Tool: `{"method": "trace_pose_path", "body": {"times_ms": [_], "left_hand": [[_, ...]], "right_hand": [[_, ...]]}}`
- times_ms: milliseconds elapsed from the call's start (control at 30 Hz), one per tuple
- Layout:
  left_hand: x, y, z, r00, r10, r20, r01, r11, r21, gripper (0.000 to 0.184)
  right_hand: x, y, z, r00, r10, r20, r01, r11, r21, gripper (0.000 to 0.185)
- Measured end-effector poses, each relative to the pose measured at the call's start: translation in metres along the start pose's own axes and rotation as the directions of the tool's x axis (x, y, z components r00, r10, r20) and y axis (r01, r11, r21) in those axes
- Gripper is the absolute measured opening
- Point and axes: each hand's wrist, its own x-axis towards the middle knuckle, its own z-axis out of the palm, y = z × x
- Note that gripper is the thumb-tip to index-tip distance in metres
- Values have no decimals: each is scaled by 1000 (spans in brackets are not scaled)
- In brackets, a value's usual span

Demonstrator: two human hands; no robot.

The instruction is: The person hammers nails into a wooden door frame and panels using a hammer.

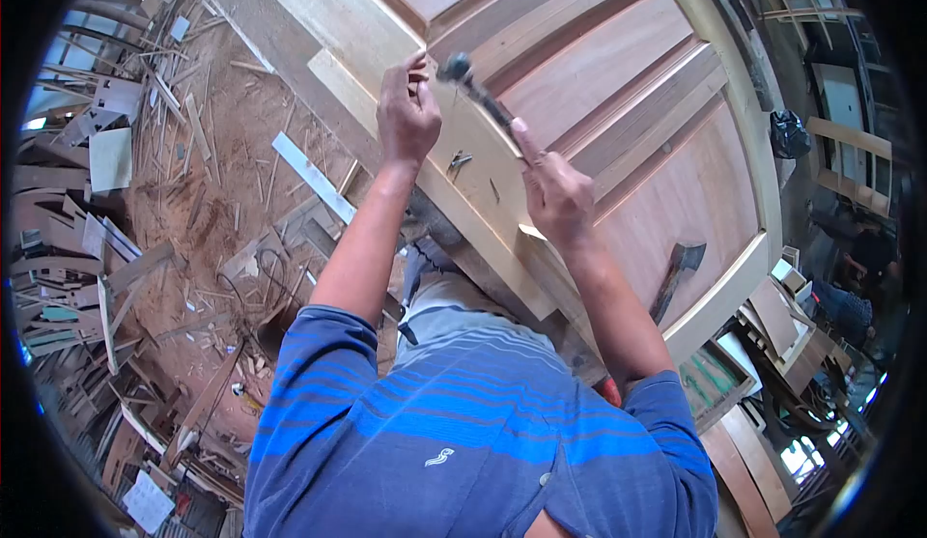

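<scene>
My right hand (560,195) is wrapped around the handle of a hammer (488,100), its dark head raised close to my left hand. My left hand (409,118) is closed in a pinch at the edge of a panelled wooden door (618,74); whatever is between the fingertips is too small to make out. Between my two hands, a few small nails (459,161) lie in a little pile on the door's pale frame. A hatchet (678,277) with a dark head rests on the door's lower panel, right of my right forearm.
Wood scraps and shavings (198,152) cover the floor at left. A pale strip of board (312,176) lies beside my left arm. Stacked offcuts (68,277) line the left side. A black plastic bag (789,134) hangs beyond the door, and another person (859,268) is at far right.
</scene>
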Motion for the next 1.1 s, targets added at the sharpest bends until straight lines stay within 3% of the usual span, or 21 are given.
{"method": "trace_pose_path", "body": {"times_ms": [67, 100, 133, 233, 300, 400, 500, 533, 567, 633, 667, 767, 833, 900, 967, 1000, 1100], "left_hand": [[-13, 6, -3, 1000, -3, -10, 3, 1000, -22, 50], [25, -7, 8, 996, 73, -60, -75, 997, -33, 49], [18, -4, 4, 997, 49, -52, -50, 998, -23, 47], [4, 5, 4, 998, 37, -54, -38, 999, -20, 44], [8, 2, 0, 996, 65, -66, -65, 998, 7, 43], [3, -2, 1, 996, 51, -68, -49, 998, 27, 42], [1, 5, 0, 999, -5, -50, 5, 1000, -16, 41], [1, 3, 0, 999, 14, -47, -14, 1000, 2, 41], [3, 1, 2, 997, 52, -65, -51, 999, 17, 41], [5, -1, 1, 989, 124, -79, -119, 991, 58, 41], [2, -4, 2, 998, 35, -56, -33, 999, 38, 41], [3, 1, 0, 998, 20, -66, -21, 1000, -5, 40], [0, 0, 1, 997, 20, -68, -19, 1000, 23, 39], [2, -2, 1, 995, 62, -72, -58, 996, 62, 39], [2, -4, 1, 993, 81, -82, -80, 997, 16, 39], [4, -3, 2, 994, 78, -78, -76, 997, 23, 39], [3, 2, 0, 998, 19, -64, -19, 1000, 3, 38]], "right_hand": [[11, 1, 6, 957, -106, -272, 138, 985, 100, 71], [24, 10, 18, 908, -152, -390, 208, 972, 106, 72], [16, 15, 27, 909, -134, -394, 195, 974, 119, 72], [-1, 28, 32, 1000, 0, 3, 0, 996, -94, 69], [1, 21, 22, 1000, -3, 8, 3, 1000, -27, 69], [6, -4, 6, 964, -100, -244, 136, 982, 134, 67], [-10, 16, 27, 886, -187, -425, 252, 962, 102, 64], [-10, 23, 27, 981, -97, -171, 99, 995, 8, 66], [-9, 28, 27, 995, 2, 97, 13, 988, -153, 69], [1, 23, 23, 998, 1, 65, 6, 994, -113, 70], [9, 23, 21, 998, -62, -20, 60, 996, -68, 71], [5, 4, 13, 955, -138, -262, 162, 984, 73, 74], [1, 9, 25, 868, -142, -476, 244, 956, 160, 76], [-8, 30, 33, 966, -132, -221, 138, 990, 12, 76], [-10, 32, 30, 995, -11, 100, 32, 977, -213, 75], [-4, 23, 20, 995, 19, 98, 0, 982, -187, 71], [-2, 6, 18, 981, -56, -184, 60, 998, 15, 69]]}}
